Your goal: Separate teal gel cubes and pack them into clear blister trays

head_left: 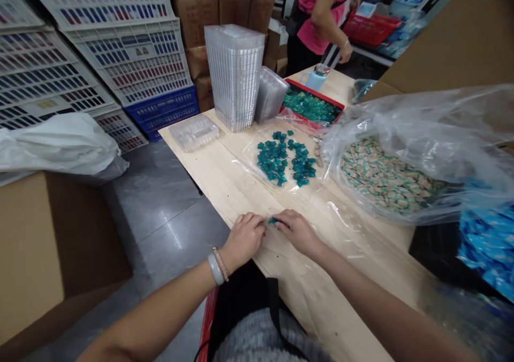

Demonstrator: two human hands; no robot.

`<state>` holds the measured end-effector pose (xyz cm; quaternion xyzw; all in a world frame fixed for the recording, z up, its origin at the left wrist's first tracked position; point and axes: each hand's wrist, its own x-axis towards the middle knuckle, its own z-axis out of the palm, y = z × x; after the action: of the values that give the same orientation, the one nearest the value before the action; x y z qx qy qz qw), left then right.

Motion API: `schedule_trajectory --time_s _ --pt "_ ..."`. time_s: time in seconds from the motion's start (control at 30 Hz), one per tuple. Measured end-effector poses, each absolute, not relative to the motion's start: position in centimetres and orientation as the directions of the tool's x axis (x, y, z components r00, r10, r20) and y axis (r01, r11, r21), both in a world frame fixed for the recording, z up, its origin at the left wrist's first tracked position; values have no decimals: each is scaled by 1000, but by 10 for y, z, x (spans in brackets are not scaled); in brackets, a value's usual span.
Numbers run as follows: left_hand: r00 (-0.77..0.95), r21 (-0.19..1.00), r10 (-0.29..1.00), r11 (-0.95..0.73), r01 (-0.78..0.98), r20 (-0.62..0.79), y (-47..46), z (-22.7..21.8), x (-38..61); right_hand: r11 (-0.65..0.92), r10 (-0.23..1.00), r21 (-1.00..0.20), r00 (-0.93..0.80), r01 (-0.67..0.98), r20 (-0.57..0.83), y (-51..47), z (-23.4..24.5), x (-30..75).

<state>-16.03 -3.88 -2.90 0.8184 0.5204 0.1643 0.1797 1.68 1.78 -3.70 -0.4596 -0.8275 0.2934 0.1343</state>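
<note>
My left hand (246, 239) and my right hand (296, 230) meet at the near edge of a pale wooden table (241, 190). Both have their fingers curled in a pinch. Between them sits a small teal packet (273, 220), held at the fingertips of both hands, with a bit of clear film around it. A bracelet and a bangle circle my left wrist. Farther along the table lies a loose pile of teal packets (286, 158) on a clear plastic sheet.
A tall stack of clear plastic trays (234, 75) and a single clear tray (194, 132) stand at the far end. A red tray of teal packets (311, 106), a big plastic bag of tan-and-green packets (385, 177), blue packets (488, 244). Another person (321, 19) stands beyond.
</note>
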Motion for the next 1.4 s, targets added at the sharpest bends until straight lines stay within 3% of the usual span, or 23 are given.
schedule_trajectory --time_s 0.07,0.13,0.2,0.27,0.33,0.4,0.53,0.63,0.8,0.97,1.1,1.17,1.23,1.27,1.33,1.4 --pt "344 547 932 -347 761 112 -39 -28 -158 333 872 -699 -489 632 -27 19 -34 18" --pt "205 719 971 -232 655 127 -35 -25 -152 270 902 -775 -431 571 -4 19 -27 17" --pt "37 916 999 -32 399 19 -29 -21 -142 252 920 -816 -389 521 35 16 -19 16" --pt "-43 981 981 188 37 -187 -22 -15 -132 276 933 -816 -347 508 99 11 -11 14" --pt "-32 900 934 332 -284 -355 -16 -6 -122 314 939 -782 -297 539 172 4 -4 12" --pt "27 787 903 389 -478 -429 -14 2 -114 347 936 -729 -264 590 231 -2 0 11" --pt "166 667 867 473 -576 -470 -15 11 -109 402 916 -610 -287 683 281 -13 5 13" --pt "254 584 822 547 -599 -509 -16 9 -111 422 906 -619 -316 663 280 -16 7 18" --pt "404 501 746 659 -561 -529 -19 6 -120 395 899 -777 -381 490 216 -12 8 26" --pt "385 551 772 632 -545 -505 -21 7 -124 380 909 -752 -370 538 193 -10 9 19" --pt "374 600 792 610 -517 -482 -21 0 -129 399 895 -788 -386 469 224 -10 10 11" --pt "282 777 852 521 -354 -442 -24 -6 -136 390 902 -791 -367 471 226 -7 6 12" --pt "143 954 944 300 -1 -297 -30 -12 -144 403 903 -740 -363 538 228 -3 0 15" --pt "121 963 975 155 219 -184 -33 -14 -149 424 896 -693 -380 584 228 0 -5 16" --pt "216 811 976 -128 571 2 -41 -19 -157 503 853 -580 -476 641 213 5 -14 15" --pt "363 623 930 -315 716 53 -47 -23 -162 602 779 -483 -601 636 180 9 -23 12"
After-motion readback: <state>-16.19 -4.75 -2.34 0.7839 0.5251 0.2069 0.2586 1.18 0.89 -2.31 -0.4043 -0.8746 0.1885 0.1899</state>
